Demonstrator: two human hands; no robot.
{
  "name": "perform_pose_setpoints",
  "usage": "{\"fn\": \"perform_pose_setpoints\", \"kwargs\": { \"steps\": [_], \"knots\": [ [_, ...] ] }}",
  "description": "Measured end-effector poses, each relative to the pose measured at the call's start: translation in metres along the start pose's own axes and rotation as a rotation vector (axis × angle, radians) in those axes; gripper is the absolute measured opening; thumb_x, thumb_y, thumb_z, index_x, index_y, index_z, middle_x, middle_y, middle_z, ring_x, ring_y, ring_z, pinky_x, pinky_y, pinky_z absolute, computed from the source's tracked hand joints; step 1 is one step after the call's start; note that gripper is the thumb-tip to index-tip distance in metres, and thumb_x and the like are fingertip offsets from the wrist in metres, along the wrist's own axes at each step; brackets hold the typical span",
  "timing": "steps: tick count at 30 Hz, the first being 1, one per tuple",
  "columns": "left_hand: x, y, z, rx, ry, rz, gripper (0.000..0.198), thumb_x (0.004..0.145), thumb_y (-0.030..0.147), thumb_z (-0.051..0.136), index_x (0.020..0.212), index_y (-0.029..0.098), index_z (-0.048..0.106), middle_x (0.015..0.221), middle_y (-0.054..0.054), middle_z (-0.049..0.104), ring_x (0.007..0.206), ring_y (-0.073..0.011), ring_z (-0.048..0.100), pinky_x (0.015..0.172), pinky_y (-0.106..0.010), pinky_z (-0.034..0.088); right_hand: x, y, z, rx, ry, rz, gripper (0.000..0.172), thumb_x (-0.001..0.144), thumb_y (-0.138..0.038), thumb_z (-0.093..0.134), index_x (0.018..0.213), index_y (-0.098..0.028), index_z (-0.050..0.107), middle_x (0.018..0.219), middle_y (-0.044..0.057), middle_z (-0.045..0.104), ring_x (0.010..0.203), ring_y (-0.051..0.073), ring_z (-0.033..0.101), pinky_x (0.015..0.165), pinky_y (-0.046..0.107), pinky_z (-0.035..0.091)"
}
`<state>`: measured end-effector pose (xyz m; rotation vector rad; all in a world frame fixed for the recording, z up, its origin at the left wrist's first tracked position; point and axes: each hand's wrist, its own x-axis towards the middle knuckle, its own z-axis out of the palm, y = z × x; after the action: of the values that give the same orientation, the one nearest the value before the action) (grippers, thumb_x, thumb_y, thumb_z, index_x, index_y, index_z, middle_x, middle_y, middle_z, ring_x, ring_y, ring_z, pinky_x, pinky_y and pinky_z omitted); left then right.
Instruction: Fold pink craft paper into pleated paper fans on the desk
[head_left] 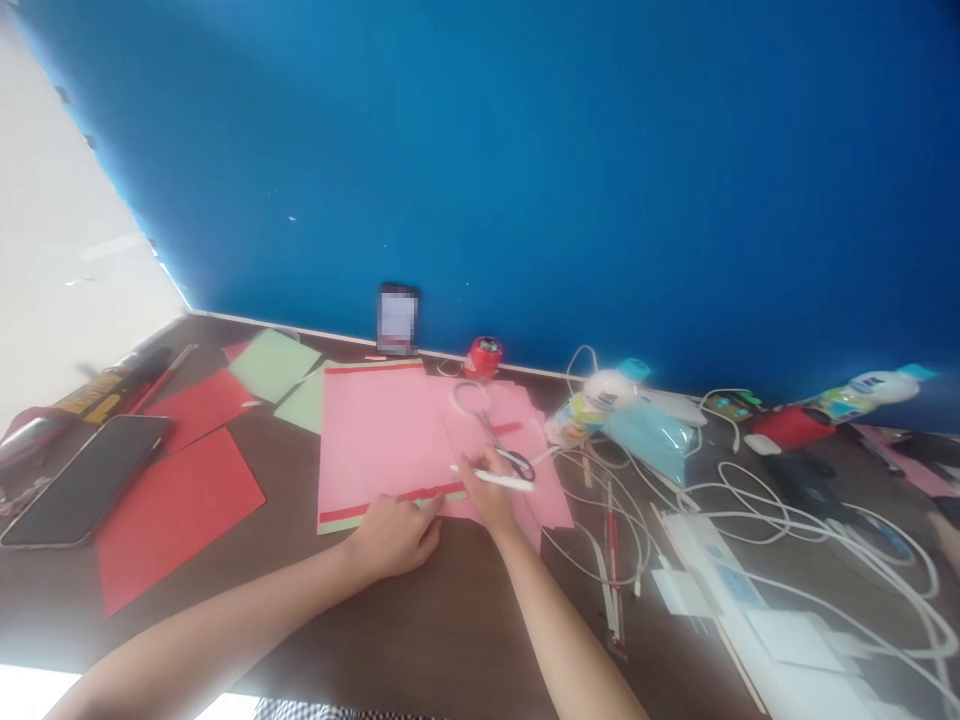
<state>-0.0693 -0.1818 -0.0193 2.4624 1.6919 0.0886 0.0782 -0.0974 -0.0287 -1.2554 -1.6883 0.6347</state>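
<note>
My left hand (396,535) rests on the lower edge of a pink sheet (379,430), its thumb stretched towards the right and its fingertips pressed on the paper. It holds nothing. Red and pale green strips show along that sheet's top and bottom edges. In my right hand (489,495) is a white pen (504,481), lying slantwise over the lower right part of the paper. Just beyond this hand lie scissors (519,465) with black handles, partly hidden by it. More pink sheets (551,490) spread out underneath and to the right.
Red sheets (180,515), green sheets (274,365) and a large phone (86,485) lie at left. A smaller phone (397,320) leans on the blue wall. A red round container (484,357), glue bottles (600,400), tangled white cables (787,510) and a power strip (720,575) crowd the right.
</note>
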Motion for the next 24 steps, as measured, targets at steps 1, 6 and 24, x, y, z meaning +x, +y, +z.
{"fn": "perform_pose_setpoints", "kwargs": {
  "steps": [1, 6, 24],
  "knots": [
    [0.0001, 0.0000, 0.0002, 0.000, 0.004, 0.001, 0.044, 0.088, 0.030, 0.029, 0.127, 0.018, 0.044, 0.064, -0.006, 0.066, 0.055, -0.0221, 0.061, 0.049, -0.028, 0.038, -0.0006, -0.0004, -0.0002, 0.007, -0.025, -0.001, 0.029, 0.073, -0.034, 0.056, 0.055, -0.021, 0.037, 0.049, -0.007, 0.041, 0.048, 0.010, 0.041, 0.051, 0.023, 0.035],
    [0.0005, -0.0006, 0.0007, 0.004, 0.015, -0.001, 0.044, 0.088, 0.030, 0.029, 0.127, 0.018, 0.045, 0.063, -0.007, 0.065, 0.054, -0.0228, 0.061, 0.050, -0.028, 0.039, -0.0022, -0.0038, 0.0001, 0.017, -0.209, -0.026, 0.029, 0.071, -0.032, 0.059, 0.053, -0.021, 0.039, 0.046, -0.006, 0.043, 0.044, 0.009, 0.040, 0.045, 0.021, 0.032],
    [0.0010, -0.0008, 0.0024, -0.003, 0.012, -0.005, 0.045, 0.088, 0.031, 0.030, 0.129, 0.018, 0.044, 0.063, -0.008, 0.065, 0.055, -0.0219, 0.061, 0.052, -0.028, 0.039, -0.0020, -0.0002, 0.0054, -0.049, -0.113, -0.062, 0.033, 0.072, -0.025, 0.054, 0.049, -0.021, 0.030, 0.043, -0.009, 0.033, 0.041, 0.007, 0.033, 0.042, 0.020, 0.028]
  ]
}}
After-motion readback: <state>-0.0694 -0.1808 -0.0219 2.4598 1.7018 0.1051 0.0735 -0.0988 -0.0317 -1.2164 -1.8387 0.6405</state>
